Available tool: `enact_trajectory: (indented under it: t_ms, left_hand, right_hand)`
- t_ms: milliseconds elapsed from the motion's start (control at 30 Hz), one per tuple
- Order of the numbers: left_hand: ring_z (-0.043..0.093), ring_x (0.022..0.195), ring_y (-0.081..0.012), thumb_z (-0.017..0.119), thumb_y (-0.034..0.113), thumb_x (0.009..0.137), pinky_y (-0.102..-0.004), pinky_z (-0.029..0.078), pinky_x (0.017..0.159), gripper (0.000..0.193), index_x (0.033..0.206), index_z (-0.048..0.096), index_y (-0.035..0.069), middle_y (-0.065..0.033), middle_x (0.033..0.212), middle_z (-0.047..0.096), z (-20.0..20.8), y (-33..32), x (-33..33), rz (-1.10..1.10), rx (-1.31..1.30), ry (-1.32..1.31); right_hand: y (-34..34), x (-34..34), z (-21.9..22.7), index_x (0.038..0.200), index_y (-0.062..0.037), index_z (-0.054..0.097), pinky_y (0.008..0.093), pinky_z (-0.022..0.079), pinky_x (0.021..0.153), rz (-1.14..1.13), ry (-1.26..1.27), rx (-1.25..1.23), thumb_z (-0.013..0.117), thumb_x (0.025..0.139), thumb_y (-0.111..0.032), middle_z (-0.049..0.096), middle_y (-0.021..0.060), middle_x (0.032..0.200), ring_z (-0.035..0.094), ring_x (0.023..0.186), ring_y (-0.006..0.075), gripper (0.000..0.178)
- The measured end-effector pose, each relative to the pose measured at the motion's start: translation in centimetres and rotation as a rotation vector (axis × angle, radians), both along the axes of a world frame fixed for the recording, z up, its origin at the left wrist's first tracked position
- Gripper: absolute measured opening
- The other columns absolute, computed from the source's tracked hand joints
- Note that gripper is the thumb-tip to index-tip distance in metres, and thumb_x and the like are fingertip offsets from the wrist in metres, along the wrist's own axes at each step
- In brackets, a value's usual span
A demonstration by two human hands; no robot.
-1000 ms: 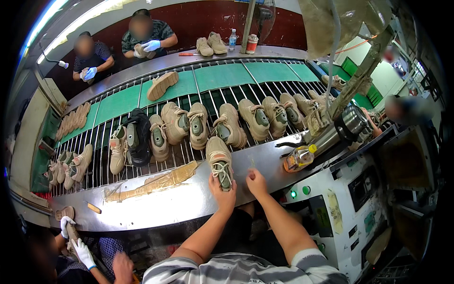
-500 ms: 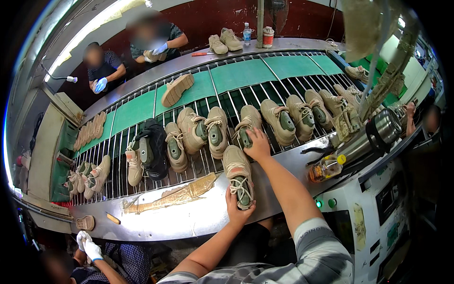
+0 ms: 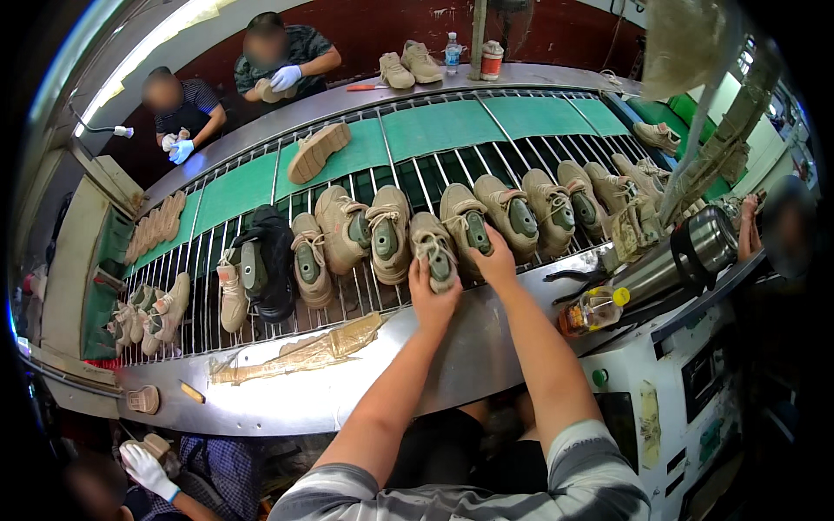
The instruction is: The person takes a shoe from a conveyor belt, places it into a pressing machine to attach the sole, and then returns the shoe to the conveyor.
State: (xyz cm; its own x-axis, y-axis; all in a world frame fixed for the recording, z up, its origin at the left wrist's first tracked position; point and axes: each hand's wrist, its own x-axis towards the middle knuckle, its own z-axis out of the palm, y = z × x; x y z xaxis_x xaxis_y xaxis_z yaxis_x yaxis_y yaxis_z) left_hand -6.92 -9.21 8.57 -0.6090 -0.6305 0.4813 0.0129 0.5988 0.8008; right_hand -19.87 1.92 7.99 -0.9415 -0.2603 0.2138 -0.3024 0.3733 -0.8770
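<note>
My left hand is closed around the heel of a beige lace-up shoe, which has a green last inside and points away from me. Just to its right, my right hand grips the heel end of another beige sneaker, also on a green last. Both shoes are at the row on the metal-rod conveyor. To the left of my left hand stands a beige shoe on its last, and to the right of my right hand another lasted shoe. Parts of both heels are hidden by my fingers.
A steel ledge runs along the near side, with a taped strip on it. At right lie a yellow-capped bottle and a steel thermos. Across the green belt two people handle shoes; another person's gloved hand is lower left.
My left hand has moved the shoe forward from the near ledge into the row. My right hand has shifted slightly toward me and still grips the neighbouring shoe. The view has shifted a little.
</note>
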Motion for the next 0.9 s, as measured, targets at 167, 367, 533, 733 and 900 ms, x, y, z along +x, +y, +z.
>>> enact_trajectory:
  t_ms: [167,367,533,733,900]
  left_hand:
    - [0.047,0.122,-0.0372,0.078,0.021,0.071,-0.0408,0.04,0.101,0.075,0.136,0.045,0.005,-0.0204,0.135,0.044,-1.3,-2.9,-2.6,-0.069,0.003,-0.019]
    - [0.053,0.11,-0.0402,0.081,0.03,0.068,-0.0446,0.044,0.093,0.077,0.133,0.048,0.007,-0.0223,0.123,0.052,-2.3,-3.3,-3.7,0.096,-0.172,-0.174]
    - [0.046,0.111,-0.0393,0.077,0.041,0.068,-0.0469,0.038,0.095,0.08,0.136,0.047,0.011,-0.0194,0.12,0.049,0.1,-3.2,-2.2,0.139,-0.17,-0.519]
    - [0.044,0.114,-0.0339,0.077,0.022,0.068,-0.0437,0.034,0.1,0.064,0.125,0.053,0.005,-0.0155,0.119,0.051,5.0,-10.8,9.7,0.063,-0.355,-0.096]
    - [0.044,0.116,-0.0391,0.079,0.032,0.067,-0.0506,0.033,0.099,0.084,0.135,0.04,0.002,-0.0221,0.125,0.045,9.0,-22.6,16.5,0.794,-0.44,-0.146]
  right_hand:
    - [-0.4,1.1,1.1,0.132,-0.003,0.05,0.0385,0.042,0.099,-0.098,-0.032,0.122,0.067,0.081,-0.033,0.052,0.018,0.133,0.052,0.12,0.0334,0.062]
    - [-0.1,1.0,1.2,0.136,-0.005,0.044,0.043,0.045,0.094,-0.198,-0.008,0.25,0.06,0.086,-0.028,0.052,0.0174,0.132,0.053,0.116,0.0355,0.058]
    - [1.4,6.9,1.1,0.139,-0.0063,0.037,0.0439,0.043,0.096,-0.096,0.082,0.283,0.062,0.084,-0.017,0.048,0.0199,0.132,0.049,0.119,0.0376,0.062]
    - [5.1,19.9,-0.9,0.121,-0.0053,0.055,0.0459,0.037,0.103,0.087,0.242,0.464,0.064,0.08,-0.017,0.051,0.0185,0.13,0.046,0.122,0.0378,0.043]
    - [4.3,23.8,-0.1,0.116,-0.0055,0.058,0.0463,0.034,0.105,0.013,0.223,0.518,0.062,0.081,-0.022,0.051,0.0157,0.129,0.043,0.125,0.0359,0.039]
